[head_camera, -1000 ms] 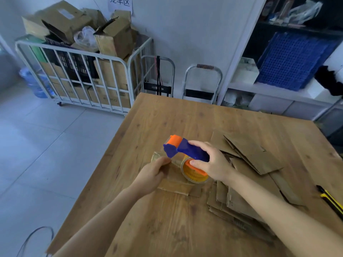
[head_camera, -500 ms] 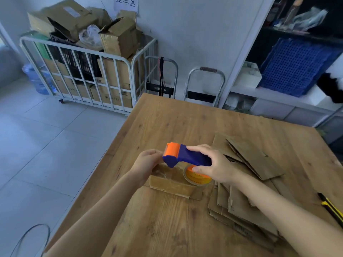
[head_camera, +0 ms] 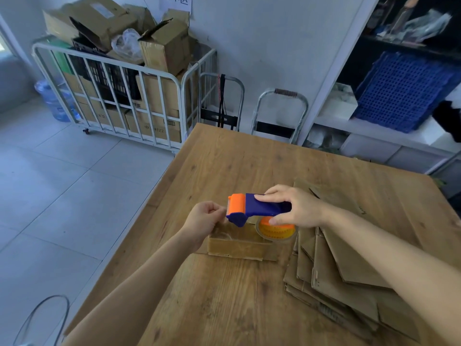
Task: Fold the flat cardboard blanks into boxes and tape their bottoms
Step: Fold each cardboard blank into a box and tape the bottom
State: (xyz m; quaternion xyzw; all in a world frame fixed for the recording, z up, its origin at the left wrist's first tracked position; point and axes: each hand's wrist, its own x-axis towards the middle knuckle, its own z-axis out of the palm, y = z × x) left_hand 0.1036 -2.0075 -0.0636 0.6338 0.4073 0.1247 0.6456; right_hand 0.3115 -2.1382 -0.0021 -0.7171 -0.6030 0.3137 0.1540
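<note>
Nearest, to the right of and below the right forearm, a stack of flat cardboard blanks (head_camera: 349,275) is seen lying fanned on the wooden table (head_camera: 224,308); these are judged to be unfolded work left to do. Just beneath both hands a small folded box (head_camera: 239,243) is set on the table, its upper face turned up; a glossy strip seems to lie across it, though whether the seam is fully sealed cannot be told.

The left hand (head_camera: 204,222) is held at the box's left end, its fingers pinched narrow at the toothed front of the tape dispenser (head_camera: 252,208), apparently on the tape's free end; the tape itself is too clear to be made out. The right hand (head_camera: 296,208) is wrapped around the dispenser's blue handle, with the orange tape roll (head_camera: 275,228) hanging below it, over the box's right end.

One box is thus judged folded and in the taping step, with the whole stack untouched.

Beyond the hands, bare tabletop is seen, then a metal cage trolley (head_camera: 119,96) loaded with cartons against the wall.
</note>
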